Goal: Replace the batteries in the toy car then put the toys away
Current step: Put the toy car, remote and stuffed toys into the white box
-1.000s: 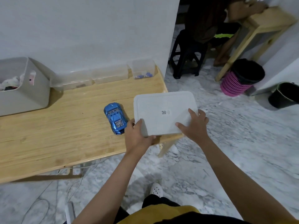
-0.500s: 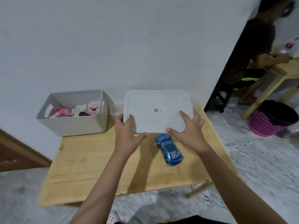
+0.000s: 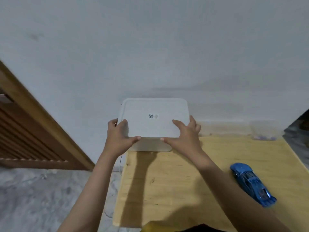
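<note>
A flat grey lid (image 3: 154, 117) with a small code label sits over the grey toy bin (image 3: 150, 146) at the table's far left corner, hiding what is inside. My left hand (image 3: 119, 137) grips the lid's left front corner, thumb along the front edge. My right hand (image 3: 184, 133) holds the lid's right front corner, fingers spread on top and thumb at the front edge. The blue toy car (image 3: 252, 183) lies on the wooden table (image 3: 184, 181) to the right, apart from both hands.
Clear plastic containers (image 3: 262, 131) stand along the wall at the table's back right. A wooden slatted door (image 3: 28, 131) is at the left. A thin cable (image 3: 120, 164) hangs off the table's left edge over the marble floor (image 3: 41, 198).
Both hands carried the lid leftward from beside the car to the grey bin and set it over the bin; the toys inside are now covered. The view has swung left.
</note>
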Tool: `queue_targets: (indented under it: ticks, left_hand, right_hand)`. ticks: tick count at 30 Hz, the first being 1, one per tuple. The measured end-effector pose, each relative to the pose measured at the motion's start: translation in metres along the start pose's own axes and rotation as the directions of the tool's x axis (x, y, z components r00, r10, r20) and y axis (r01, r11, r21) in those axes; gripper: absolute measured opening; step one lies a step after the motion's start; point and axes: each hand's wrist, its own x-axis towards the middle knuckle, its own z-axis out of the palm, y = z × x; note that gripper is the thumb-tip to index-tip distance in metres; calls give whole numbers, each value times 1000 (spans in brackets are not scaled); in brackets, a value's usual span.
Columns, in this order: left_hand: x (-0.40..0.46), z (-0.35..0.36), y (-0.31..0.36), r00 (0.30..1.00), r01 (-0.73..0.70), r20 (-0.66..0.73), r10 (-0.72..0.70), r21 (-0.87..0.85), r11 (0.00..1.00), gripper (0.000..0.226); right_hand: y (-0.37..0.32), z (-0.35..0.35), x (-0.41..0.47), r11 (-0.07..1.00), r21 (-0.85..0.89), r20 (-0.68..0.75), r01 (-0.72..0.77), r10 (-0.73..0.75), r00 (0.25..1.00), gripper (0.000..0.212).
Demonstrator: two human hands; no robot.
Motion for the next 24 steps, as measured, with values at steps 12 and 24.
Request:
queue_targets:
  ticks: [12,24]
  left_hand:
    - [66,-29,-62,980,185,94,-178,-74,980,80]
    - [60,1,-52,970,190,151,-190,14,982,77]
  right_hand:
    - [-36,63,49,995,-87,-16,58,-60,998,80]
    - [-3,60,46,994,-109,28,14,-11,1000,82]
